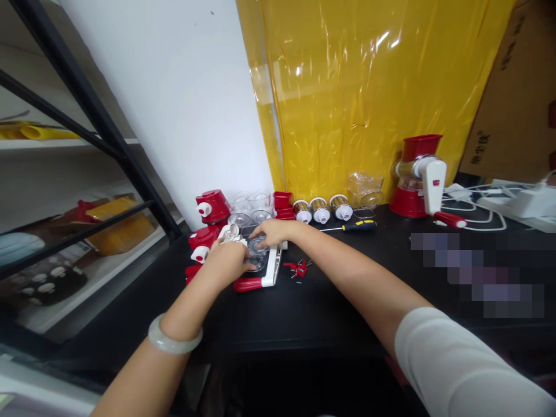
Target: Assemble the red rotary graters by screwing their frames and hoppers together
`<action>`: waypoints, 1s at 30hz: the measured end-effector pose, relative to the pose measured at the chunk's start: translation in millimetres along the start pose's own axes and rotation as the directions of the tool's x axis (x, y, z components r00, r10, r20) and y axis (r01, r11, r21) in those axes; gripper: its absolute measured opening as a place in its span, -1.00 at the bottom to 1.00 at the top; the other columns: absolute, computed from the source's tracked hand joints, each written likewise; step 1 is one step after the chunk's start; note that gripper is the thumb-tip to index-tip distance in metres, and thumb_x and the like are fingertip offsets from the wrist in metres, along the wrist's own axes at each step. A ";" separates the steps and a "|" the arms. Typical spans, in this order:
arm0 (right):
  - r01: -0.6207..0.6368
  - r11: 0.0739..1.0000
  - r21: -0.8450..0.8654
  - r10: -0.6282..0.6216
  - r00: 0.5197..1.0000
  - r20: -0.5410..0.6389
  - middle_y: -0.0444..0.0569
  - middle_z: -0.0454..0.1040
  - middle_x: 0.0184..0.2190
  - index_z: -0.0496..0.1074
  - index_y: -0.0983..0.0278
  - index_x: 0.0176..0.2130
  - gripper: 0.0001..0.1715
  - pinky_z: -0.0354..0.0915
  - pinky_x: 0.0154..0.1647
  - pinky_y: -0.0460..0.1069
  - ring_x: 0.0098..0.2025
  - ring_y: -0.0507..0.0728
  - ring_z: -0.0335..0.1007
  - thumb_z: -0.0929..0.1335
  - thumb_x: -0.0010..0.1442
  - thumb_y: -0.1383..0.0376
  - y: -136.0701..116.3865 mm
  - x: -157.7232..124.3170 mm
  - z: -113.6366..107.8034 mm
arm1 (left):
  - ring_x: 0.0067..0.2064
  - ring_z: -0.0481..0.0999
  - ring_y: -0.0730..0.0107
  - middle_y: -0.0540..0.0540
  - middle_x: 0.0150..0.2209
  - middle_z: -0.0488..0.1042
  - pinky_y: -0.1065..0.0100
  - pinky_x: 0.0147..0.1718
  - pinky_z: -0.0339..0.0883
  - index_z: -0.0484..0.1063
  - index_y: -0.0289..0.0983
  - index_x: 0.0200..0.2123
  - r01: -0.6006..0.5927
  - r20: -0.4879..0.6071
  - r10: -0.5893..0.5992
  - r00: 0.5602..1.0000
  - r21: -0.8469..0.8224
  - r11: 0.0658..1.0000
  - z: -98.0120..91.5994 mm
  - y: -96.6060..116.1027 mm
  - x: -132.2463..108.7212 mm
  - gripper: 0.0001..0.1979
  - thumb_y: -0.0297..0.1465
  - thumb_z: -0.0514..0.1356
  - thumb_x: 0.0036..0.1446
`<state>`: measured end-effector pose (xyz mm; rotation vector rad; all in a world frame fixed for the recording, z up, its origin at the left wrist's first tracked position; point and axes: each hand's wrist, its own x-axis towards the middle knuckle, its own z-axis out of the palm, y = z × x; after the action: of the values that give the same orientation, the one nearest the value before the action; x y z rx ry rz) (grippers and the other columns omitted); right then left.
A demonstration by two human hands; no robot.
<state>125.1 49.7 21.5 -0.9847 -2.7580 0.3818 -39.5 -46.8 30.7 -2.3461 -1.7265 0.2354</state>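
Note:
My left hand (226, 263) is closed on the near left side of a clear plastic part (257, 259), low over the black table. My right hand (274, 231) comes in from the far right side, its fingers curled over the same part. Between the hands, much of that part is covered. Right beside it lies a white crank handle with a red grip (249, 284). White plastic pieces (232, 233) sit just beyond my left hand. Small red pieces (299, 267) and tiny screws lie to the right of the crank.
Red bases (212, 205) are at the left, near clear housings (260, 201). Red hoppers (283, 204), metal grater drums (320, 209) and a screwdriver (359, 225) line the back. An assembled rotary grater (419, 176) stands at right near white cables (490, 197). Shelving (117, 147) rises left.

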 end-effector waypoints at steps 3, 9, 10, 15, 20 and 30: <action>-0.001 1.000 -0.024 0.002 1.000 0.013 0.04 0.59 0.08 0.54 0.22 0.17 -0.45 0.36 0.03 -0.09 0.09 0.22 0.55 0.47 0.18 0.30 -2.7 -0.2 -0.1 | -0.05 0.61 -0.02 -0.19 -0.18 0.68 0.08 0.02 0.32 0.68 -0.16 -0.20 -0.001 0.013 0.001 1.000 0.001 1.000 -0.5 -4.0 -0.8 -0.79 -0.25 0.29 0.17; 0.011 0.998 -0.056 -0.007 0.998 0.063 0.01 0.60 0.07 0.55 0.25 0.16 -0.45 0.35 -0.02 -0.12 0.05 0.17 0.57 0.48 0.19 0.20 -2.0 3.3 4.9 | -0.05 0.61 0.09 -0.11 -0.14 0.69 0.23 -0.08 0.34 0.69 -0.09 -0.17 -0.041 0.063 0.041 0.997 -0.012 0.999 6.4 -9.4 0.7 -0.79 -0.31 0.26 0.18; 0.013 0.998 -0.060 -0.009 0.998 0.066 0.00 0.59 0.08 0.54 0.24 0.16 -0.44 0.35 -0.02 -0.13 0.05 0.17 0.56 0.48 0.19 0.18 -1.3 3.8 5.7 | -0.06 0.62 0.10 -0.11 -0.15 0.69 0.24 -0.10 0.34 0.69 -0.09 -0.17 -0.039 0.072 0.040 0.997 -0.009 0.999 7.2 -9.8 0.8 -0.79 -0.31 0.26 0.18; 0.013 0.997 -0.077 -0.009 0.998 0.057 0.02 0.58 0.10 0.54 0.25 0.16 -0.42 0.35 -0.01 -0.10 0.07 0.19 0.56 0.49 0.18 0.14 -1.0 5.3 8.7 | -0.06 0.62 0.11 -0.10 -0.14 0.69 0.25 -0.12 0.35 0.69 -0.08 -0.16 -0.059 0.073 0.060 0.996 -0.015 0.998 8.9 -11.5 1.9 -0.77 -0.32 0.24 0.18; 0.021 0.990 -0.137 -0.015 0.999 0.038 0.06 0.59 0.08 0.55 0.25 0.15 -0.40 0.36 -0.01 -0.06 0.10 0.25 0.54 0.50 0.16 0.12 -7.7 5.6 10.1 | -0.05 0.62 0.10 -0.10 -0.12 0.69 0.25 -0.11 0.35 0.68 -0.09 -0.14 -0.059 0.084 0.061 0.995 -0.019 0.998 11.4 -13.1 4.2 -0.77 -0.32 0.24 0.18; 0.008 0.992 -0.125 -0.003 0.999 0.045 0.07 0.58 0.10 0.52 0.25 0.18 -0.37 0.35 0.00 -0.07 0.10 0.23 0.54 0.50 0.17 0.12 -12.4 0.6 7.1 | -0.09 0.64 0.09 -0.12 -0.17 0.69 0.23 -0.12 0.35 0.69 -0.09 -0.21 -0.111 0.117 0.113 0.987 -0.026 0.994 17.9 -20.2 6.0 -0.76 -0.32 0.18 0.20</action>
<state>115.5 39.6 18.5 -1.0087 -2.8541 0.2351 -61.0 -33.8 18.9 -2.4927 -1.6556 0.3851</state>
